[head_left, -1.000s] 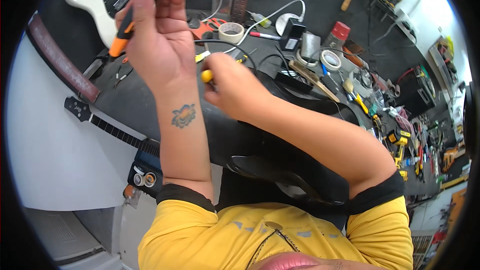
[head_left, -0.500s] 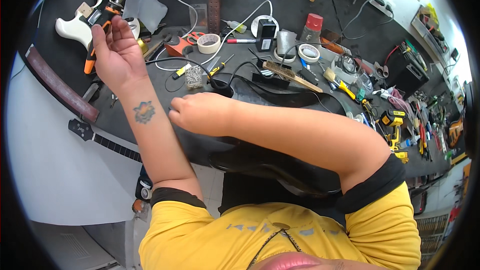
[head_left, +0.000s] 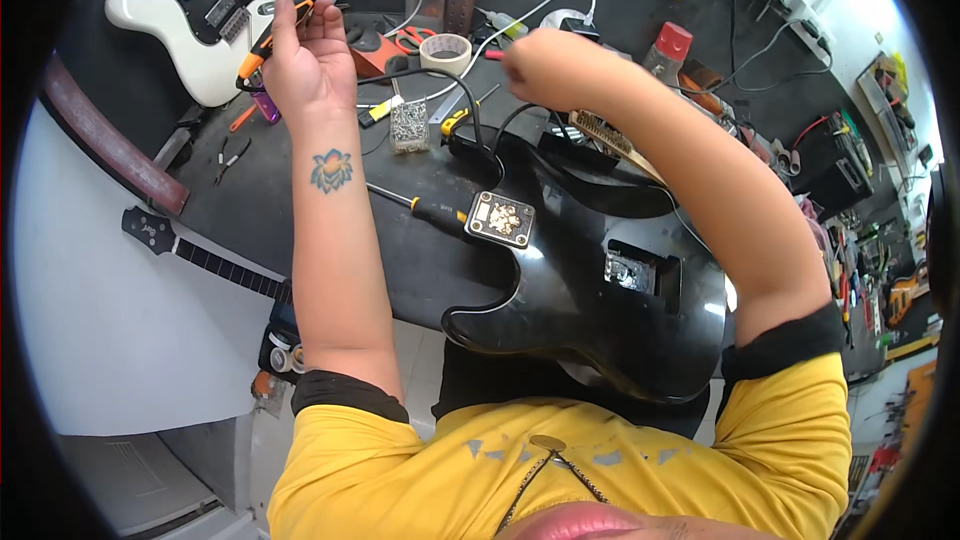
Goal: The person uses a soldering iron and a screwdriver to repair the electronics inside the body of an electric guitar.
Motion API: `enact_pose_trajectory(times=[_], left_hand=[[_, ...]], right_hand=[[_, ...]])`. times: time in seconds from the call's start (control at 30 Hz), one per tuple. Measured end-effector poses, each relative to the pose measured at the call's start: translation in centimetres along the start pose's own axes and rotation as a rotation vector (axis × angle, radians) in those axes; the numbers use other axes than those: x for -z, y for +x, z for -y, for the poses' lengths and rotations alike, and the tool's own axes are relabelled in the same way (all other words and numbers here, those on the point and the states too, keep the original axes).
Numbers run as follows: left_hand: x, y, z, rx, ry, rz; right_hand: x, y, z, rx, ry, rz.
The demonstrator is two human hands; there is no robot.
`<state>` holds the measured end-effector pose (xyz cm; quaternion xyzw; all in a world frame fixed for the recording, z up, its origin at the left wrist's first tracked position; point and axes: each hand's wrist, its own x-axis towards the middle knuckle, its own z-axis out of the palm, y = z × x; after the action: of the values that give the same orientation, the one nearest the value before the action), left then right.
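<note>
My left hand (head_left: pixel 310 70) is raised over the far left of the bench, closed around the orange and black handle of a soldering iron (head_left: pixel 290 25). Its metal barrel points up and away. My right hand (head_left: pixel 545 68) is closed above the bench's middle, its fingertips turned from view; whatever they hold is hidden. Below it a black electric guitar body (head_left: pixel 590 310) lies at the bench's near edge. It bears a metal neck plate (head_left: pixel 500 219) and an open cavity (head_left: pixel 645 270) with metal parts inside. A screwdriver (head_left: pixel 440 215) lies against the plate.
A white guitar body (head_left: pixel 190 40) lies far left, with a loose neck (head_left: pixel 225 270) below it. Near the middle are a box of screws (head_left: pixel 409 128), a masking tape roll (head_left: pixel 446 53) and a wooden brush (head_left: pixel 615 143). Pliers (head_left: pixel 231 158) lie left; black cables cross the bench.
My right hand has moved away and to the right, uncovering the neck plate and screwdriver. My left hand, still gripping the soldering iron, sits further up and right in view. The view has shifted.
</note>
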<state>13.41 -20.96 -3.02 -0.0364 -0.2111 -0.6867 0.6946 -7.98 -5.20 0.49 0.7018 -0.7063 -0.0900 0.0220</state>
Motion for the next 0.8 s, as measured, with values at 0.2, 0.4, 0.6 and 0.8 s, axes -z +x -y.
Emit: enact_pose_trajectory(times=[0.2, 0.4, 0.6, 0.8], left_hand=[[1.3, 1.9, 2.7, 0.063, -0.069, -0.027], [5.3, 5.9, -2.7, 0.123, -0.054, 0.133], [3.5, 5.1, -4.4, 0.152, -0.188, 0.199], [0.5, 2.8, -5.0, 0.231, -0.091, 0.291]], right_hand=[[-11.1, 9.1, -2.9, 0.359, -0.058, -0.063], [-6.0, 9.2, -0.4, 0.324, 0.105, -0.217], [-2.7, 0.0, -7.7, -0.259, 0.707, -0.926], [-2.9, -17.1, -10.0, -0.327, 1.212, -0.874]])
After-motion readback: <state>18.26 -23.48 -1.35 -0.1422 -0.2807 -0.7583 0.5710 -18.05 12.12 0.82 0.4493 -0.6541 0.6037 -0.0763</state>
